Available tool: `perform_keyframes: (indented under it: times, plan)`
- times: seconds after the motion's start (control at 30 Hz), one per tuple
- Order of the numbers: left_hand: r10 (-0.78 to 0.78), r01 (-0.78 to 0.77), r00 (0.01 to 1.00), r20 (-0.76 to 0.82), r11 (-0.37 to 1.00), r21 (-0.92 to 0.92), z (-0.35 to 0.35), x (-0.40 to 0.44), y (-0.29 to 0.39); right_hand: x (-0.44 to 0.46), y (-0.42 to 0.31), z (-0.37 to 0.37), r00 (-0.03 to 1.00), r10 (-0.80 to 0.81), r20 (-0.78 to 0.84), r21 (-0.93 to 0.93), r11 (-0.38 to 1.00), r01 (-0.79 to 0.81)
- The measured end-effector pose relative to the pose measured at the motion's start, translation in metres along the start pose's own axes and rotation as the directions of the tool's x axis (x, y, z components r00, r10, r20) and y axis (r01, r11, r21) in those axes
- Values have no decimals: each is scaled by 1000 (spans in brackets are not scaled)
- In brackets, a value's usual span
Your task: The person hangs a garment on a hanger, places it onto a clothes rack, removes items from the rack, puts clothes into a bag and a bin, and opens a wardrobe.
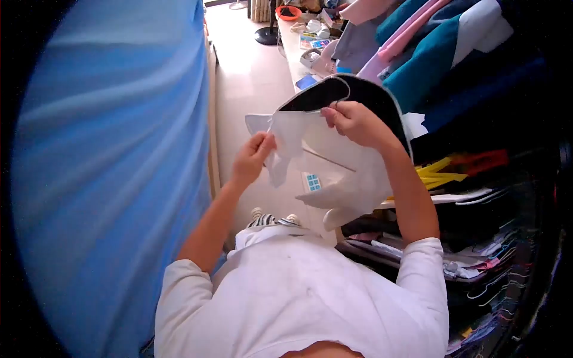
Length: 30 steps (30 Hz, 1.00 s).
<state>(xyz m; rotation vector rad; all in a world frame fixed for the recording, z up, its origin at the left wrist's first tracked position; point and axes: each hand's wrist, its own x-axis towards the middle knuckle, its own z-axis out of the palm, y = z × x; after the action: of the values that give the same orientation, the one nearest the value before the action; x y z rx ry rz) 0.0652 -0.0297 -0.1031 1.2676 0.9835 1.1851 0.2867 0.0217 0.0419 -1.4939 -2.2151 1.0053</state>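
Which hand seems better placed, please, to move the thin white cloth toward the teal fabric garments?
Probably the right hand: closed at the pale curved wire hook, nearer the teal garments; the left hand pinches the white cloth farther away.

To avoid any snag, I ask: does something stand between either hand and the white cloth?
Nothing visible does: the left hand pinches the white cloth directly, and the right hand is closed at its top, by the wire hook.

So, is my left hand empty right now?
No, your left hand is pinching an edge of the white garment between thumb and fingers.
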Motion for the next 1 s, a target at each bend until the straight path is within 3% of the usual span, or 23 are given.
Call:
perform_keyframes:
  times: [0.03, 0.07, 0.13, 0.17, 0.23, 0.27, 0.33, 0.4, 0.47, 0.5, 0.53, 0.6, 0.63, 0.7, 0.83, 0.9, 0.93, 1.0]
  plan:
    - [-104, 104, 994, 13, 994, -17, -9, 1, 4, 0, 1, 1, 1000, 6, 20, -22, 1000, -6]
    - [-104, 104, 994, 15, 994, -21, -19, 3, 11, -1, 3, 1, 999, 15, 40, -44, 999, -13]
    - [-21, -22, 996, 90, 895, 446, -31, 9, 32, -2, 7, 3, 997, -77, 21, -141, 987, 79]
    - [-24, -23, 994, 103, 897, 441, -29, 14, 42, -1, 3, 4, 997, -64, 38, -180, 981, 70]
    - [391, -317, 920, 11, 730, 606, -22, 27, 61, 0, -1, 7, 997, -77, 17, -182, 980, 79]
    - [390, -320, 920, 16, 731, 602, -18, 32, 66, 0, -4, 8, 995, -104, 3, -186, 977, 103]
    - [171, -242, 970, 176, 776, 583, -13, 41, 71, -1, -8, 8, 996, -91, 14, -199, 976, 92]
    - [136, -258, 961, 240, 752, 606, -11, 50, 69, -1, -11, 7, 991, -136, 17, -190, 972, 136]
    - [-202, -140, 891, 407, 730, 669, -5, 55, 83, -3, -16, 4, 992, -128, 23, -165, 978, 130]
    - [-104, -208, 907, 408, 732, 649, -1, 54, 83, -5, -17, 4, 993, -118, 34, -137, 983, 121]
    - [-105, -209, 906, 411, 732, 648, -1, 55, 85, -5, -16, 4, 993, -115, 31, -136, 984, 118]
    - [-310, -96, 854, 418, 695, 712, 1, 59, 97, -6, -15, 4, 990, -122, 64, -116, 985, 129]
    - [-310, -101, 852, 422, 693, 713, -1, 61, 96, -6, -11, 4, 991, -121, 58, -115, 985, 127]
    - [-240, -189, 835, 495, 721, 667, -9, 64, 89, -5, -4, 5, 987, -151, 56, -77, 985, 155]
    - [-97, -240, 864, 493, 782, 575, -17, 63, 82, -6, -6, 5, 993, -96, 76, -77, 992, 102]
    - [77, -287, 933, 351, 748, 598, -20, 62, 88, -7, -2, 7, 994, -98, 50, -85, 991, 102]
    - [78, -288, 934, 350, 746, 601, -18, 61, 92, -7, -1, 9, 994, -101, 49, -84, 991, 104]
    - [301, -314, 945, 128, 728, 610, -9, 55, 97, -6, -2, 13, 985, -173, -12, -55, 983, 172]
